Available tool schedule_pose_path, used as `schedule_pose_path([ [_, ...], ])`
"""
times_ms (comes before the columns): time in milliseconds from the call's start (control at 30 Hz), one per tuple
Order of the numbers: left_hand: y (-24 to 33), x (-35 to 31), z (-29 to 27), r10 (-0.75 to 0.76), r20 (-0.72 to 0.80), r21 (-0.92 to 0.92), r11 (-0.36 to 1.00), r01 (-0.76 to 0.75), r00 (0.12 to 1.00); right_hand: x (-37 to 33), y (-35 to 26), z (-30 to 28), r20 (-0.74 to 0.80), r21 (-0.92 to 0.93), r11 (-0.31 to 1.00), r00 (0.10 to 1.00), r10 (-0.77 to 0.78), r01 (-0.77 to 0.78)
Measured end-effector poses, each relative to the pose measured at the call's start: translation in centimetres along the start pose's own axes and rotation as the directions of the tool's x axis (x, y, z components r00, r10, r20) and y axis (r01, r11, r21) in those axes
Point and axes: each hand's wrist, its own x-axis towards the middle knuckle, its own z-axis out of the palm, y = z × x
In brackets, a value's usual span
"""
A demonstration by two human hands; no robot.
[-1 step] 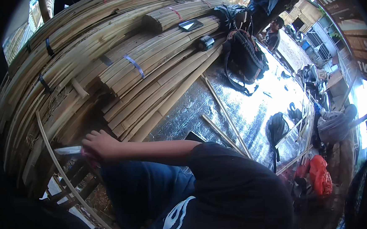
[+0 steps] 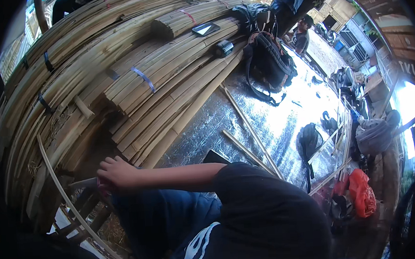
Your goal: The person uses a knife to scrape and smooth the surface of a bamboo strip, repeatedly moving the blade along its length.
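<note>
My right hand point(image 2: 117, 174) is closed around the reddish handle of a knife point(image 2: 83, 183); the blade points left, and the handle is mostly hidden by the fingers. Close to the blade's tip runs a long, thin, bent bamboo strip point(image 2: 47, 158), curving from the left side down to the lower edge. I cannot tell whether blade and strip touch. Below the hand is a leg in blue jeans point(image 2: 165, 217). My left hand is out of sight; the lower left is dark.
Bundles of split bamboo point(image 2: 170, 60) fill the far left, bound with ties; a phone point(image 2: 206, 29) and a dark cylinder point(image 2: 224, 48) lie on them. A backpack point(image 2: 270, 61) rests on silver sheeting point(image 2: 197, 125). A red plastic bag point(image 2: 362, 193) is right; a person point(image 2: 299, 36) sits beyond.
My right hand with the knife has shifted slightly right and down, and the blade looks darker. The whole view has also slid a little.
</note>
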Motion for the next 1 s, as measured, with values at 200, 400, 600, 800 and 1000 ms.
schedule_pose_path([
  [200,1.3,5.1,-0.7,-0.003,0.081,0.02,1.0,0.001,0.997,-5.6,-0.4,0.9,-0.225,0.035,0.995,0.971,-0.078,0.088],
  [400,1.0,7.1,-0.4,-0.068,0.154,0.025,0.998,0.065,0.986,-5.4,0.7,1.5,-0.196,0.162,0.987,0.981,0.01,0.022],
  [600,-3.5,4.6,-1.5,-0.246,0.165,0.033,0.969,0.244,0.955,-5.3,0.9,1.9,-0.216,0.197,0.98,0.976,0.031,0.012],
  [800,-14.8,-3.2,-2.9,-0.467,0.184,-0.046,0.875,0.482,0.865,-4.8,0.8,0.9,-0.102,0.179,0.984,0.994,0.031,-0.012],
  [1000,-27.3,-14.0,-3.5,-0.563,0.195,-0.249,0.764,0.596,0.803,-4.3,0.5,1.5,-0.068,0.07,0.996,0.996,0.066,-0.061],
])
